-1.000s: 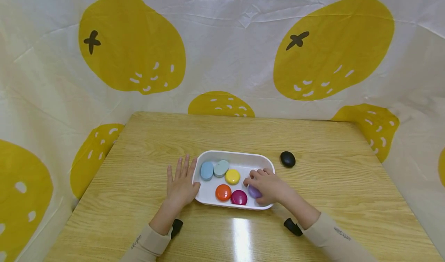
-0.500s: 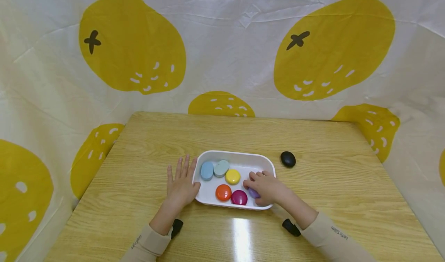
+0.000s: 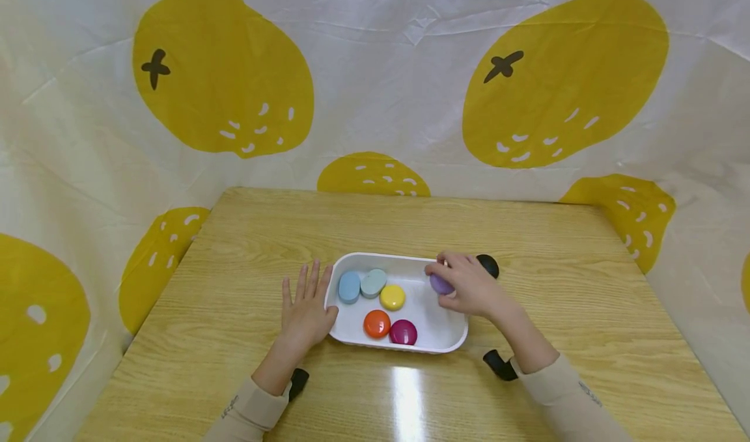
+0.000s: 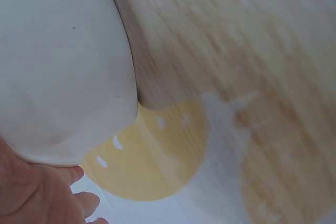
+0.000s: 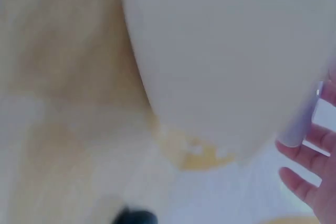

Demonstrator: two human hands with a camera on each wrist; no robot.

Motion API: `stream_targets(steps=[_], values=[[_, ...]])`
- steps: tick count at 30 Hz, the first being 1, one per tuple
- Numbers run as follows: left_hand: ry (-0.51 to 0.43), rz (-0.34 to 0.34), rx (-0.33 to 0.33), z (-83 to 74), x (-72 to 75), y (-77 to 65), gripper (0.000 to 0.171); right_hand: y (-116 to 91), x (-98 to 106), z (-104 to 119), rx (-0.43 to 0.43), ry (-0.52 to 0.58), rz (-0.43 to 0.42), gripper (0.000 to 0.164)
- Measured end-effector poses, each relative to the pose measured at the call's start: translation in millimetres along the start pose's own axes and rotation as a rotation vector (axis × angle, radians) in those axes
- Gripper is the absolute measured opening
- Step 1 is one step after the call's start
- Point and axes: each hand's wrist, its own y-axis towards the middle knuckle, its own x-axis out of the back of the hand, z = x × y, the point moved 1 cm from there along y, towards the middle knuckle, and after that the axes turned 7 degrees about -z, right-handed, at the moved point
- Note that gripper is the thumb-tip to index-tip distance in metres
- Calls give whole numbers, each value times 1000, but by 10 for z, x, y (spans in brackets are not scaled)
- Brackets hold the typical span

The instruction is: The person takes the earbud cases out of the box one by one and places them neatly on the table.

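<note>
A white oblong tray (image 3: 433, 325) sits on the wooden table. At its left end my left hand (image 3: 307, 315) rests against the rim with straight, spread fingers; the left wrist view shows that hand (image 4: 39, 195) at the tray wall (image 4: 68, 77). Over the tray's right back corner, my right hand (image 3: 471, 286) grips a purple rounded disc (image 3: 441, 284) between fingers and thumb. In the right wrist view the disc (image 5: 299, 127) shows edge-on in the fingers. Inside the tray lie a blue oval piece (image 3: 349, 287), a pale green one (image 3: 373, 283), and yellow (image 3: 392, 297), orange (image 3: 377, 324) and magenta (image 3: 403, 332) discs.
Just behind the right hand, a black rounded disc (image 3: 489, 265) lies on the table (image 3: 556, 286), partly covered by that hand. A white curtain (image 3: 381, 71) with large yellow fruit prints hangs beyond the table's back and side edges.
My right hand has raised the purple disc from the tray floor and moved it back and slightly right, toward the black disc. The left hand stays in place.
</note>
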Motion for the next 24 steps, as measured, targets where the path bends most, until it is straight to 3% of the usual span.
stream_targets(steps=[5,10,17,24], values=[[-6,8,1,-7,18,0,71,-72,166,-332,-126,12,-145,41],[-30,16,7,-20,39,-3,71,-234,170,-669,-289,8,-195,41],[-18,22,4,-21,42,-3,72,-474,130,-981,-471,34,-148,40],[-5,19,3,-19,35,-4,71,-592,74,-1148,-558,42,-36,40]])
